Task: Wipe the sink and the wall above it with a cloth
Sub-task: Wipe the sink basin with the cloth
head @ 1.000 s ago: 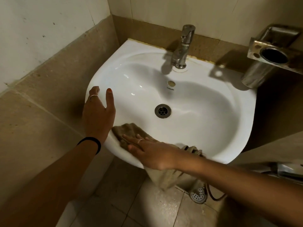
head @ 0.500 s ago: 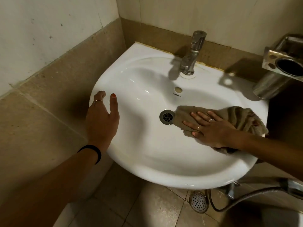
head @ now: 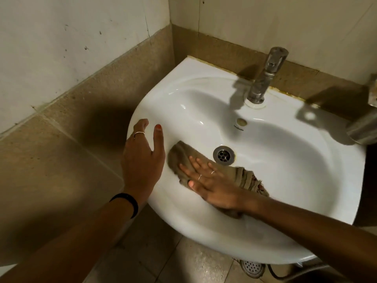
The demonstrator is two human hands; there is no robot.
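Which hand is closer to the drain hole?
The right hand. It presses the cloth flat just beside the drain, toward the sink's front. The left hand rests farther away on the sink rim.

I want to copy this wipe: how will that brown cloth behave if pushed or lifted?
The cloth looks limp: it bunches in folds behind the right hand, so it would probably drape when lifted. On the glossy sink it likely slides easily under a flat palm.
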